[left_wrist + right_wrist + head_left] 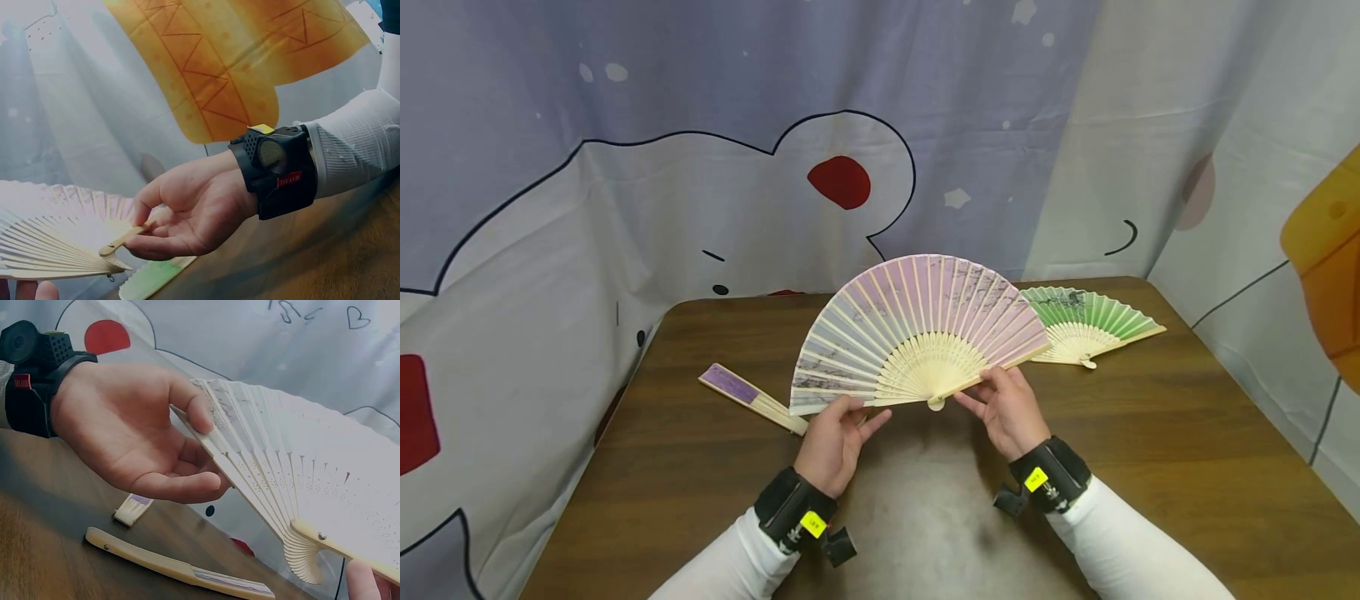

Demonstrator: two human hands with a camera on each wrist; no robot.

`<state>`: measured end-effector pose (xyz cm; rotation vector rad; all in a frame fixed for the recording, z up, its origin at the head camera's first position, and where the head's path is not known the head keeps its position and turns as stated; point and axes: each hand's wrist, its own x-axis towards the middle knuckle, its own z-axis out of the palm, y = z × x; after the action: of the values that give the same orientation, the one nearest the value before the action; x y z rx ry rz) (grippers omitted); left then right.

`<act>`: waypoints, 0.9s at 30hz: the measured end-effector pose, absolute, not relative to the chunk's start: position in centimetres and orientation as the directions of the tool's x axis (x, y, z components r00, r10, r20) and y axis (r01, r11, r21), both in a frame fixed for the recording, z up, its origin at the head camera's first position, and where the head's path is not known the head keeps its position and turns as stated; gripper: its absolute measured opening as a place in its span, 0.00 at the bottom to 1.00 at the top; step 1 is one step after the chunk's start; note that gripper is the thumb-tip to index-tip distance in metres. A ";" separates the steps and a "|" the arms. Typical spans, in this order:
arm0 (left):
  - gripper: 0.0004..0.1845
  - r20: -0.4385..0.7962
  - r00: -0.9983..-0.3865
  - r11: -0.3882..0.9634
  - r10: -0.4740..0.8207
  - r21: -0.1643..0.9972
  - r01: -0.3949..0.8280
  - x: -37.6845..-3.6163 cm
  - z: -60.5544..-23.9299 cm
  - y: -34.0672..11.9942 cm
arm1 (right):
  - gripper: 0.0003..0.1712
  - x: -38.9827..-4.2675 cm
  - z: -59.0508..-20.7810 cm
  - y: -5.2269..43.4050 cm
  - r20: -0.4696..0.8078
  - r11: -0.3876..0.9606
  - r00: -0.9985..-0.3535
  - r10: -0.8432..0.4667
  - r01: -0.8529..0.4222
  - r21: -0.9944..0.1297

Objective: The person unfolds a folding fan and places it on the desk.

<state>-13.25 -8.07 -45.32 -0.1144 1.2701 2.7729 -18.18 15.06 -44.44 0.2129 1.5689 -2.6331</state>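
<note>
A spread folding fan (925, 308), pink on one side and grey on the other with dark branch prints and pale ribs, is held up over the table by both hands. My left hand (831, 446) pinches its left outer rib between thumb and fingers, also visible in the right wrist view, where the left hand (134, 431) fills the left part. At the right outer rib, close to the pivot, my right hand (1013, 412) grips with thumb and fingers. The left wrist view shows this right hand (194, 203) from across the fan.
A green spread fan (1082, 321) lies at the back right of the brown wooden table (1150, 467). A folded purple fan (748, 392) rests on the left; the right wrist view shows another folded fan (181, 562) there. Printed cloth (700, 208) hangs behind the table.
</note>
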 end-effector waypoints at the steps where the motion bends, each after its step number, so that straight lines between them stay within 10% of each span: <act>1: 0.03 -0.107 -0.993 -0.649 0.049 0.752 -0.113 -13.2 -45.3 -8.0 | 0.13 -18.2 -44.5 15.1 -0.154 -0.480 -0.988 0.010 0.130 -0.868; 14: 0.18 0.089 -0.996 -0.524 -0.029 0.847 0.091 -13.4 -44.2 -8.9 | 0.11 -18.7 -44.4 16.4 -0.184 -0.518 -0.982 0.049 0.132 -0.845; 20: 0.11 0.201 -0.966 -0.210 -0.161 0.950 0.232 -13.5 -43.4 -9.9 | 0.12 -18.6 -44.3 17.9 -0.169 -0.503 -0.983 0.073 0.110 -0.857; 27: 0.24 0.289 -0.954 0.276 -0.076 0.926 0.259 -12.4 -43.7 -9.2 | 0.16 -17.4 -44.5 20.7 -0.089 -0.447 -0.994 0.063 0.052 -0.893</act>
<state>-12.40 -9.20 -43.71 0.2008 2.7176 2.0694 -17.41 20.67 -44.49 0.1721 1.6546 -2.6726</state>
